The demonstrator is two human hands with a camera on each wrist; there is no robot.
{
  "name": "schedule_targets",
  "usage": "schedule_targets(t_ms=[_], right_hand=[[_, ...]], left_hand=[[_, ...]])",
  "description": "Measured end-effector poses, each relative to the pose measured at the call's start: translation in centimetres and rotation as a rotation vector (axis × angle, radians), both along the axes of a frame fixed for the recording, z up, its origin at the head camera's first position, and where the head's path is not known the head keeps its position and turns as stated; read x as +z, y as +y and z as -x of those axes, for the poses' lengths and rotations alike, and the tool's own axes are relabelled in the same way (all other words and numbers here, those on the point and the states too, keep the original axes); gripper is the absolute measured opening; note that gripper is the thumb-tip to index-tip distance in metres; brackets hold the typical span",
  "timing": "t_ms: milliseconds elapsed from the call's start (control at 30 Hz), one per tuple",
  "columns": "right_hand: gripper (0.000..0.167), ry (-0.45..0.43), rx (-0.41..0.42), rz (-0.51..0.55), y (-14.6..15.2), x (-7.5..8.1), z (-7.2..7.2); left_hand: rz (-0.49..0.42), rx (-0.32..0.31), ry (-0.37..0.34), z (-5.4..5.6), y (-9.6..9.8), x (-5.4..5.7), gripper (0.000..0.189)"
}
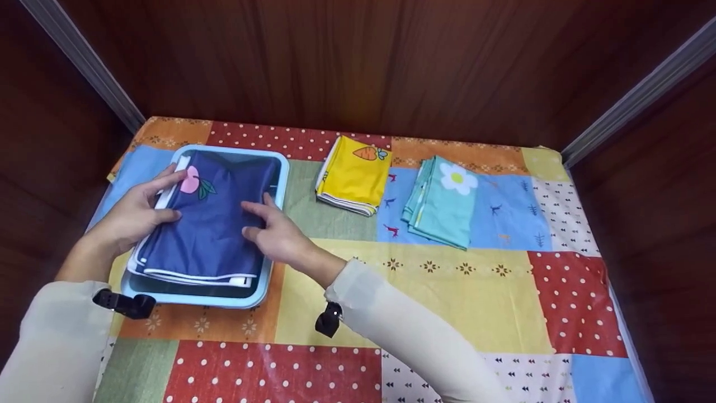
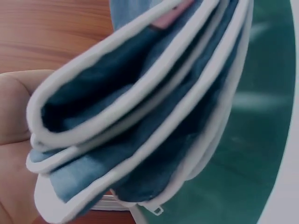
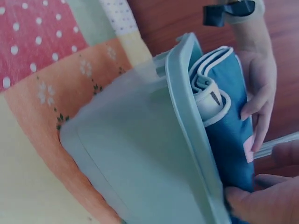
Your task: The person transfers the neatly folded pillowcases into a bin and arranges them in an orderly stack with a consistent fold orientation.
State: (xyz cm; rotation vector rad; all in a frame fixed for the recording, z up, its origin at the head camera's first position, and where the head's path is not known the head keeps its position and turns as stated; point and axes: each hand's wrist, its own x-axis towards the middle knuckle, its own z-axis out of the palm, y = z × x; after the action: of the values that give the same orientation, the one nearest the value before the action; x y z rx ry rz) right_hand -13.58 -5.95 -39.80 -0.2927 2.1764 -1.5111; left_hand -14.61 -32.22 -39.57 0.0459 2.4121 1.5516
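A folded navy fabric cover (image 1: 215, 235) with white piping and a pink fruit print lies in the mouth of a light blue plastic basket (image 1: 224, 302). My left hand (image 1: 134, 210) grips its left edge, with the thumb on the top face beside the print. On the cover's right side rests my right hand (image 1: 279, 229), its thumb and index finger apart on the fabric, another finger by the basket rim. Several piped layers of the cover (image 2: 135, 121) and a small zip pull (image 2: 156, 210) show in the left wrist view. Most of the basket's inside is hidden.
Right of the basket lie a folded yellow cloth (image 1: 352, 179) with a carrot print and a folded teal cloth (image 1: 447, 210) with a white flower. A patchwork tablecloth (image 1: 447, 313) covers the table. Dark wood panels (image 1: 358, 67) stand around the back and sides.
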Motion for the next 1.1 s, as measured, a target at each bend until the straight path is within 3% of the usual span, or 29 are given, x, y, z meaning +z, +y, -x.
schedule_targets(t_ms=[133, 267, 500, 733, 1100], right_hand=[[0.046, 0.144, -0.005, -0.229, -0.3, 0.9, -0.5], [0.045, 0.210, -0.036, -0.340, -0.3, 1.4, -0.7], [0.046, 0.213, -0.067, -0.333, 0.6, 1.2, 0.2], [0.051, 0.253, -0.051, -0.330, 2.8, 1.0, 1.8], [0.065, 0.296, -0.063, -0.349, 6.9, 1.4, 4.5]], left_hand=[[0.063, 0.030, 0.033, 0.0, 0.5, 0.0, 0.081], [0.063, 0.062, 0.042, -0.1, 0.9, 0.2, 0.080], [0.101, 0.073, 0.037, -0.5, 1.1, 0.2, 0.074], [0.170, 0.066, 0.065, 0.1, 2.3, 0.4, 0.065], [0.229, -0.010, 0.198, 1.8, 5.3, 1.8, 0.060]])
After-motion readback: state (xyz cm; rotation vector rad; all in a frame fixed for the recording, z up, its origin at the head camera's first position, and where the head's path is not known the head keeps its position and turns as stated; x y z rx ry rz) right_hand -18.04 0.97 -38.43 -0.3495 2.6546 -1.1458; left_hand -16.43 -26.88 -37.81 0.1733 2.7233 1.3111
